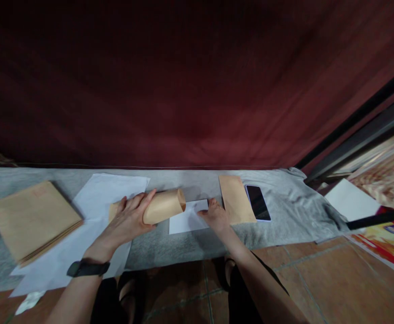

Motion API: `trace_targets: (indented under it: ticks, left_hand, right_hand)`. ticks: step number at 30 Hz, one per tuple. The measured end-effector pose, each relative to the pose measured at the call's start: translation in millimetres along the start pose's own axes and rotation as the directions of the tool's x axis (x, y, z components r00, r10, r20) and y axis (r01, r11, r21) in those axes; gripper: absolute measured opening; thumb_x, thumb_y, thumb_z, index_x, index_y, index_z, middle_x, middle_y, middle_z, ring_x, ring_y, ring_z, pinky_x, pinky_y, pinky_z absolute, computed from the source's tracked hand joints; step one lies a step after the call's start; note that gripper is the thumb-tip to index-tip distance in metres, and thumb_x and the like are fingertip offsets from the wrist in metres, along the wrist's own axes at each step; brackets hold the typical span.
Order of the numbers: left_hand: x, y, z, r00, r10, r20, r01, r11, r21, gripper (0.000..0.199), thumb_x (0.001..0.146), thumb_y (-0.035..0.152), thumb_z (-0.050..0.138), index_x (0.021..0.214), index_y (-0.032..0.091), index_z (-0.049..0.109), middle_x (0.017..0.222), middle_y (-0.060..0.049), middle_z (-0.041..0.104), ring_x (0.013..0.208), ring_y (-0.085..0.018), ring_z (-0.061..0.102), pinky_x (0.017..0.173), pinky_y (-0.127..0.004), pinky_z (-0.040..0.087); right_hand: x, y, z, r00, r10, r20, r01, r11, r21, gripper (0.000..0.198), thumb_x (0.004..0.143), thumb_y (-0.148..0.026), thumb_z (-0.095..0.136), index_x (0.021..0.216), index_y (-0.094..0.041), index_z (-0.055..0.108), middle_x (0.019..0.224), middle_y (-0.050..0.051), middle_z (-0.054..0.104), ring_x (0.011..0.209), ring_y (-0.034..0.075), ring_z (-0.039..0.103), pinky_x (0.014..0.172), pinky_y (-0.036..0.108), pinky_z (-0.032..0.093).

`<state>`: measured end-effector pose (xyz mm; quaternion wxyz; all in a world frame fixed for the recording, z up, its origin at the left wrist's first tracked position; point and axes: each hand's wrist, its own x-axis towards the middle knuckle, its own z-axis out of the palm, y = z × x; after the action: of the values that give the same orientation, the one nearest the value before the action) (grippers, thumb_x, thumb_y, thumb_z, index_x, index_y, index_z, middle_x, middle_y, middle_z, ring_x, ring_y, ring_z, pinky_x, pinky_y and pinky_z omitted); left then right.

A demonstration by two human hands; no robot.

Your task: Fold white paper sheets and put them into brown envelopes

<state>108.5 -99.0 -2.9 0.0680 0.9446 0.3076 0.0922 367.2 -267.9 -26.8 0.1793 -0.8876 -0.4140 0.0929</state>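
Observation:
A brown paper envelope (pixel 165 206) lies under my left hand (pixel 134 215), which squeezes it across the middle with fingers and thumb. Its mouth bulges into a round opening on the right. A folded white sheet of paper (pixel 186 219) rests on the grey cloth just right of that mouth, close to its rim. My right hand (pixel 215 214) pinches the sheet's right end between thumb and fingers. Beside the right hand lies another brown envelope (pixel 239 200), flat on the cloth.
Grey cloth (pixel 284 211) covers the narrow surface. At left, a stack of brown envelopes (pixel 31 216) lies on white sheets (pixel 107 189). A phone (pixel 258 202) touches the right envelope. A dark red curtain (pixel 197 112) hangs behind; a black metal frame (pixel 362 121) stands at right.

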Motion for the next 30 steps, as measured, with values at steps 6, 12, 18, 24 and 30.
trace_targets:
  ticks: [6,12,18,24,30]
  left_hand:
    - [-2,-9,5,0.992,-0.068,0.106,0.071,0.997,-0.019,0.112,0.071,0.039,0.073,0.162,0.031,0.009,0.153,-0.016,0.046,0.146,-0.037,0.039,0.120,-0.064,0.019]
    - [-2,-11,8,0.982,-0.103,0.157,0.108,0.994,-0.025,0.115,0.070,0.040,0.074,0.162,0.032,0.006,0.156,-0.016,0.042,0.149,-0.036,0.033,0.120,-0.063,0.017]
    - [-1,-13,11,0.978,-0.100,0.183,0.109,0.993,-0.037,0.116,0.069,0.041,0.074,0.163,0.029,0.007,0.159,-0.018,0.037,0.150,-0.038,0.031,0.120,-0.064,0.015]
    - [3,-9,11,0.972,-0.128,0.199,0.136,0.990,-0.029,0.117,0.068,0.041,0.075,0.163,0.029,0.008,0.159,-0.018,0.037,0.151,-0.037,0.028,0.121,-0.061,0.012]
    - [4,-11,13,0.984,-0.115,0.137,0.117,0.993,-0.007,0.118,0.068,0.041,0.075,0.163,0.029,0.006,0.157,-0.017,0.039,0.148,-0.038,0.033,0.122,-0.062,0.010]
  right_hand:
    - [10,11,0,0.995,-0.021,0.097,0.001,0.979,0.205,0.014,0.082,-0.029,0.070,0.088,-0.022,0.060,0.091,0.010,0.070,0.092,0.028,0.068,0.077,0.034,0.048]
    - [29,31,-10,0.994,0.012,-0.112,0.053,0.825,0.563,0.010,0.083,-0.029,0.060,0.078,-0.025,0.051,0.075,-0.001,0.060,0.076,0.020,0.060,0.072,0.031,0.045]
    - [39,34,-26,0.933,0.104,-0.345,0.221,0.591,0.776,0.021,0.084,-0.044,0.058,0.085,-0.026,0.047,0.076,-0.003,0.054,0.075,0.018,0.054,0.073,0.030,0.045]
    - [31,15,-15,0.934,0.056,-0.352,0.270,0.535,0.801,0.022,0.089,-0.046,0.057,0.089,-0.025,0.049,0.077,-0.003,0.055,0.074,0.017,0.054,0.072,0.028,0.044]
    - [27,15,-16,0.950,-0.060,-0.307,0.271,0.649,0.711,0.017,0.090,-0.042,0.055,0.090,-0.024,0.055,0.077,-0.001,0.060,0.074,0.018,0.058,0.069,0.028,0.043]
